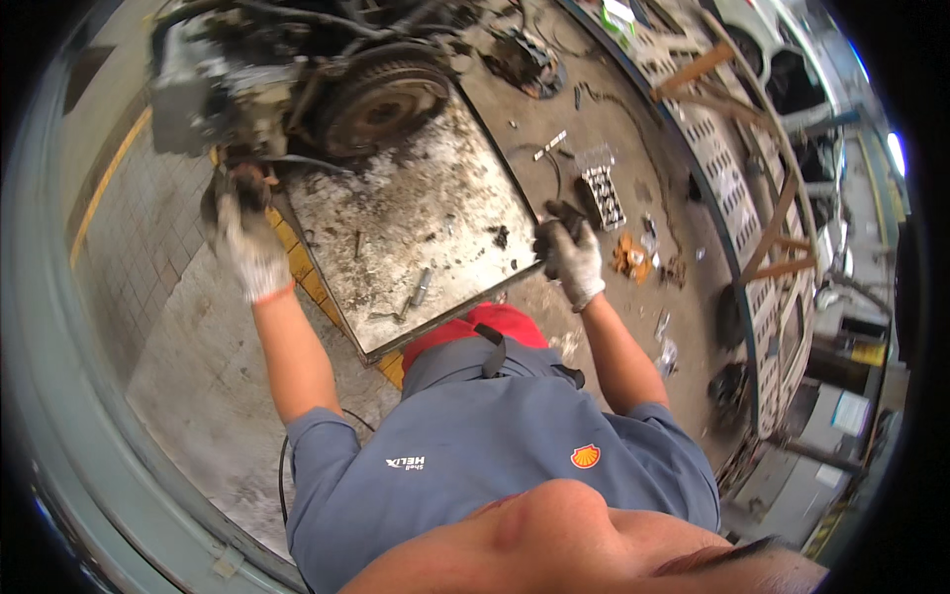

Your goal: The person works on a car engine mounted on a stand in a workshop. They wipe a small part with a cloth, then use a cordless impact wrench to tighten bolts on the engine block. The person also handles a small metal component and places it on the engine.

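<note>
My left hand, in a dirty white work glove, is closed at the lower left end of a greasy engine assembly. A dark, reddish-brown part shows by its fingers; what exactly they grip is too blurred to name. At the right corner of a metal-topped table is my right hand, its glove blackened at the fingers. Those fingers are curled around something dark that I cannot make out. On the assembly's near side sits a large toothed wheel, brown and rusty in the middle.
A metal cylinder-shaped tool, grime and small bits lie on the tabletop. Right of it on the floor are a metal block with rows of holes, an orange-brown piece and plastic scraps. A long perforated metal frame stands farther right.
</note>
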{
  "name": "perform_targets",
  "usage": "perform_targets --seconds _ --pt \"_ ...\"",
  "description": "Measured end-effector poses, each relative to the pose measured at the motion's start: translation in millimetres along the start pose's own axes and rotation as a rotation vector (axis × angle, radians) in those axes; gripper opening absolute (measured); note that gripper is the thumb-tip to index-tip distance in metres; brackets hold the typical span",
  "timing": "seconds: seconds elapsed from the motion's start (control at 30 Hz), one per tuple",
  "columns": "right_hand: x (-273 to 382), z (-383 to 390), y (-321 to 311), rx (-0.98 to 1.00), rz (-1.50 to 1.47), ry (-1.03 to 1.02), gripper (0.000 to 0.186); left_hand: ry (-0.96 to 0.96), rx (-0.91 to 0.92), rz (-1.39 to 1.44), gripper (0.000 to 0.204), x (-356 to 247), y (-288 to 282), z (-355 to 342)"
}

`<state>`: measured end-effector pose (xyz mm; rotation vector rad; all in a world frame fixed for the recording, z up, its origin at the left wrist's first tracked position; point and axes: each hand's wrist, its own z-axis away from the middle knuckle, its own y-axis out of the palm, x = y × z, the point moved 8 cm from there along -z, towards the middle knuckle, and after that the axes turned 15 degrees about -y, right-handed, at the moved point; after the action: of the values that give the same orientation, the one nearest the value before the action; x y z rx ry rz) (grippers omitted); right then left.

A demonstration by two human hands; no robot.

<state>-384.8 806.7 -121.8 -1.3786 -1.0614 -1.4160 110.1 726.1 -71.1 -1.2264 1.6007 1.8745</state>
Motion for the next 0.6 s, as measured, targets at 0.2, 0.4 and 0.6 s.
perform_targets --seconds 0.2,0.4,0.6 --pt "-185 80 -274 -0.444 0.242 0.367 0.024 -0.17 0.271 -0.063 0.038 95 105 81" --pt "-342 335 -485 -0.387 0.456 0.931 0.032 -0.272 0.375 0.1 0.05 216 287 122" --pt "-294 412 -576 -0.183 0.374 1.165 0.029 -0.284 0.725 0.137 0.033 307 525 162"
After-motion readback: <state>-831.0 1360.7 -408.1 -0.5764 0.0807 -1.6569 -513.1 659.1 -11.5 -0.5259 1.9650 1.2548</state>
